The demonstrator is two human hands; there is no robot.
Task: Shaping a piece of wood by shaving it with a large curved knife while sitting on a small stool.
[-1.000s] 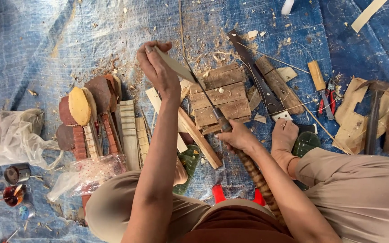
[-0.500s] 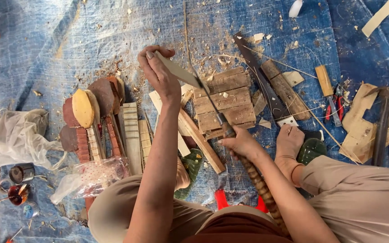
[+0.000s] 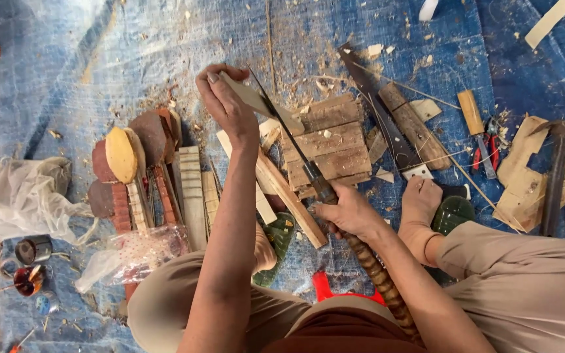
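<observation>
Left hand (image 3: 230, 104) closed round a pale, flat, tapered wood piece (image 3: 256, 99), held up over a block of rough brown planks (image 3: 331, 147) on the floor. Right hand (image 3: 351, 212) wrapped tight on the ringed brown handle of a long thin-bladed knife (image 3: 282, 124), blade edge laid against the pale piece. Blue woven tarp (image 3: 99, 59) beneath, dusty, strewn with pale shavings and chips. Left of the forearm, carved wooden spoons (image 3: 132, 157) in a row: oval bowls, reddish, dark brown and one cream. Further left, crumpled clear plastic bag (image 3: 14, 196), with small round tins (image 3: 31, 261) just below it. Right of the block, broad dark saw blade (image 3: 380, 104), hammer (image 3: 557, 170) with dark head, red-handled pliers (image 3: 488, 147). Flat pale offcuts near the hammer.
</observation>
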